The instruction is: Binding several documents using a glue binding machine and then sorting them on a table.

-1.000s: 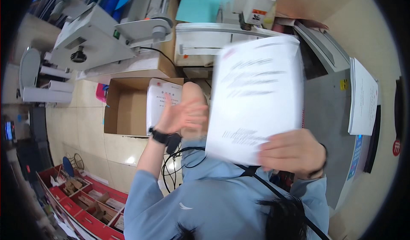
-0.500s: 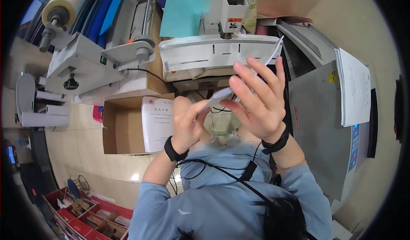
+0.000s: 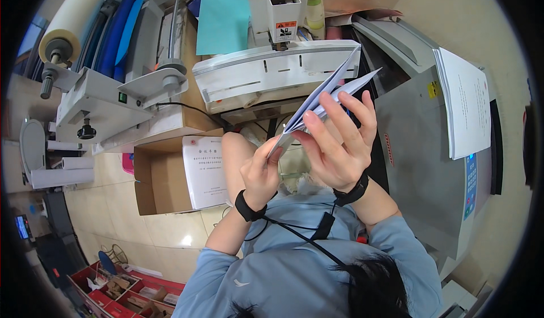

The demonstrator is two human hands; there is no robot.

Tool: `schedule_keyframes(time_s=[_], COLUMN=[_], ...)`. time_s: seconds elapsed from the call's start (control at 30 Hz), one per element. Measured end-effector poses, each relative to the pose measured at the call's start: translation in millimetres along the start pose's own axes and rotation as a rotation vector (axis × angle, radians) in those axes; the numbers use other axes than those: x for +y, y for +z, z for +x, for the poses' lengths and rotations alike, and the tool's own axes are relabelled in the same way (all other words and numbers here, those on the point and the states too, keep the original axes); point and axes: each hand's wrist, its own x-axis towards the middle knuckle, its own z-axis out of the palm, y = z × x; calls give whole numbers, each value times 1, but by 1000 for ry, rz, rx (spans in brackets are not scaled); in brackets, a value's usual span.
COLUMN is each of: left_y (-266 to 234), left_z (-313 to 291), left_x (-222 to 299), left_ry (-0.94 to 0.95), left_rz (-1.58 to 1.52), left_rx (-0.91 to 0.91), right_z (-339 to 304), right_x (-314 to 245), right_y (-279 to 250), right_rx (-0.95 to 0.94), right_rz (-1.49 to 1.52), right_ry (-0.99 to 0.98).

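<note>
A thin white booklet (image 3: 320, 94) is tilted up in front of me, its leaves parted into a narrow V toward the machine. My left hand (image 3: 263, 173) is closed on its lower end, thumb and fingers pinching the folded edge. Against the booklet's right side rests my right hand (image 3: 340, 148), palm turned up and fingers spread, with fingertips at the loose leaves. Whether any leaf is caught between its fingers is hidden. Just beyond the booklet is a white stapling-type machine (image 3: 226, 80) with a long slotted table.
An open cardboard box (image 3: 153, 182) at left holds a stack of printed booklets (image 3: 204, 173). A roll-fed laminator (image 3: 107, 100) stands upper left. At right, a grey machine (image 3: 419, 125) carries a paper stack (image 3: 462, 103). A turquoise sheet (image 3: 224, 20) lies behind the slotted table.
The booklet has tipped further upright and its leaves have spread apart. My left hand has shifted right in the view, nearer the right hand. The view itself has moved slightly.
</note>
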Motion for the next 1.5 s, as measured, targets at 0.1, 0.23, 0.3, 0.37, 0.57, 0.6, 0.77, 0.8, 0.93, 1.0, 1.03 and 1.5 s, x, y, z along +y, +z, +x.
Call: schedule_keyframes(time_s=[0.1,0.23,0.3,0.37,0.57,0.6,0.77,0.8,0.93,1.0,1.03,1.5], left_y=[1,2,4,10,8,9,33,43,85,103,111,44], left_z=[2,-2,0,5,11,17,65,72,76,80,81,95], left_x=[1,-7,-7,-5,-12,-14,-36,-46,-102,-105,-118,-144], left_ry=[41,58,61,73,135,205,363,181,-528,-585,-597,-150], left_rz=[31,72,49,-17,160,192,386,182,-869,-1128,-1069,215], left_rx=[-11,15,48,86,-113,-162,-78,59,-304,-73,-59,409], right_z=[8,10,7,0,22,21,0,-9,-33,-52,-61,-84], right_x=[2,6,8,11,17,20,40,42,76,108,125,192], right_y=[-9,-17,-16,-8,-32,-37,-109,-128,-124,-106,-96,46], right_rx=[-40,-32,26,125,-411,-532,-299,-201,-33,-77,-95,-54], right_rz=[-3,20,35,64,255,258,334,322,280,337,364,575], right_ry=[-18,-23,-28,-22,319,396,601,757,899,1023,1088,1216])
